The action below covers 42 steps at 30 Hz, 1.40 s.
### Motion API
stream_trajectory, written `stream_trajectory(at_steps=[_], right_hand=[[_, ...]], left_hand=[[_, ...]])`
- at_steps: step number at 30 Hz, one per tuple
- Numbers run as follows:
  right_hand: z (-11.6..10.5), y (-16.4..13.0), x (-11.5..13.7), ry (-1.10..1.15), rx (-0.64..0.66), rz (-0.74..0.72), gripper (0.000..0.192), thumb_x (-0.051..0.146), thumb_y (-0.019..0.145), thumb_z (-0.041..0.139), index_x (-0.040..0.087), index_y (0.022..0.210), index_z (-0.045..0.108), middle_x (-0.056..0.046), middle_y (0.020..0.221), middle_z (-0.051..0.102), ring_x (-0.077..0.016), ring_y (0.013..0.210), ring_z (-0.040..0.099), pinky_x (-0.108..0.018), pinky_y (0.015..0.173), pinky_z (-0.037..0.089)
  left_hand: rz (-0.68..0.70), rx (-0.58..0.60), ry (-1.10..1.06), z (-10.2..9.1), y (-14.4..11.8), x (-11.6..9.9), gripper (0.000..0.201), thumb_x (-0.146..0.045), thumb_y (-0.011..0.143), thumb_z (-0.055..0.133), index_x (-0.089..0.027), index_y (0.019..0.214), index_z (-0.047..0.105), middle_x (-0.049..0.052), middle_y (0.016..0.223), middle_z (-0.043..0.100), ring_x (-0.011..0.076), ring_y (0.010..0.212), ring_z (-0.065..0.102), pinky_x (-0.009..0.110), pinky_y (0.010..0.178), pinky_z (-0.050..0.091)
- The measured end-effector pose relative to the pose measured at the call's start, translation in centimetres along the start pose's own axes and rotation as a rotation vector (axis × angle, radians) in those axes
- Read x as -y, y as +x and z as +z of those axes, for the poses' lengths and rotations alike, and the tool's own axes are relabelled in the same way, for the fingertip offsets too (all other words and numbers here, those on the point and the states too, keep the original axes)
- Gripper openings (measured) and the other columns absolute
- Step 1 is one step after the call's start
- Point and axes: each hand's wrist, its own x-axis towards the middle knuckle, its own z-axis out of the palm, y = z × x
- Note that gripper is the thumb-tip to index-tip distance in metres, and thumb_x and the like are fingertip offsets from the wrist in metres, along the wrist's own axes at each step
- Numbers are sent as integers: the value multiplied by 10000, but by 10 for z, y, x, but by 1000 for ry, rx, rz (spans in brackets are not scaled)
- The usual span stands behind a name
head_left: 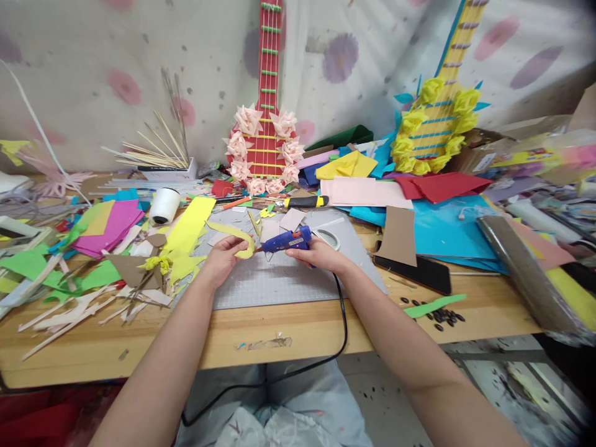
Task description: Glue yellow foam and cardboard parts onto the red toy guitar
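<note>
My left hand [224, 259] pinches a curved yellow paper strip [233, 231] over the grey cutting mat [274, 292]. A blue glue gun [288, 241] is gripped in my right hand [314, 251], its nozzle pointing left, close to the strip's curled end. Whether the nozzle touches the paper I cannot tell. From the gun's handle a black cord [343, 316] runs down over the table edge. Small paper pieces [292, 219] lie on the mat behind the gun, and a roll of white tape [328, 238] sits just beyond my right hand.
A red paper guitar [269, 133] with pink flowers and a yellow guitar [437, 118] stand at the back. Paper scraps [93, 273] cover the left side. To the right are a black phone [419, 273], blue sheets [451, 230] and dark beads [449, 316]. A utility knife [305, 202] lies behind the mat.
</note>
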Motion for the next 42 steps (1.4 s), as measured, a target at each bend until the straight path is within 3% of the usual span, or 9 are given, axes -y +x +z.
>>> stream_trajectory(at_steps=[6,12,15,20,26,31,34,38,42], right_hand=[[-11,-4,4,41,-50,-8,388,559,669,625,176,670,570,23,523,518,-85,445,434,-229,448,358],[-56,-3,-23,51,-677,-5,432,572,683,581,144,715,626,26,468,465,-84,426,376,-249,460,332],[-75,0,-45,-33,-806,77,435,547,660,617,126,765,645,-24,541,559,-121,486,468,-273,510,383],[-80,5,-62,-177,-775,196,527,591,645,616,128,893,664,-109,790,676,-218,719,608,-314,648,451],[-79,2,-55,-396,-745,296,626,634,682,556,121,1035,624,-159,1016,656,-266,918,607,-339,766,439],[-88,-30,-33,-726,-656,349,485,562,672,606,145,919,591,-126,961,645,-255,886,592,-317,696,426],[-86,-48,-8,-820,-482,463,400,561,671,600,177,774,561,-82,776,643,-223,686,584,-300,573,389],[-62,-27,25,-727,-211,141,283,484,743,572,203,773,568,-37,778,656,-182,688,583,-267,562,388],[-30,40,42,-617,-112,-221,238,261,772,587,185,997,606,-65,1032,651,-183,903,596,-284,749,454]], left_hand=[[3,-6,-17,-1,1,1,306,-248,552,780,-136,825,700,49,786,687,159,727,625,305,747,474],[-8,-21,-82,-3,1,-2,276,-202,576,765,-135,835,698,52,788,677,157,713,626,311,721,499],[7,-35,-115,-3,0,-5,254,-180,582,759,-130,824,697,45,778,671,137,706,623,266,683,505],[38,-91,-192,-6,2,-8,210,-168,587,756,-132,782,686,33,758,662,109,691,613,218,647,505],[70,-163,-250,-12,7,-7,169,-167,604,752,-137,750,672,34,780,665,107,732,622,202,660,513],[73,-206,-306,-11,8,-8,137,-141,623,730,-122,746,672,40,761,668,104,711,623,187,628,514],[76,-218,-331,-10,8,-7,120,-129,632,721,-116,741,672,39,732,668,97,681,621,180,611,511],[72,-207,-344,-10,9,-7,95,-105,655,697,-117,747,676,41,728,673,100,678,628,181,604,513],[56,-193,-371,-12,8,-7,72,-88,707,647,-126,758,678,47,740,680,101,687,634,182,607,513]])
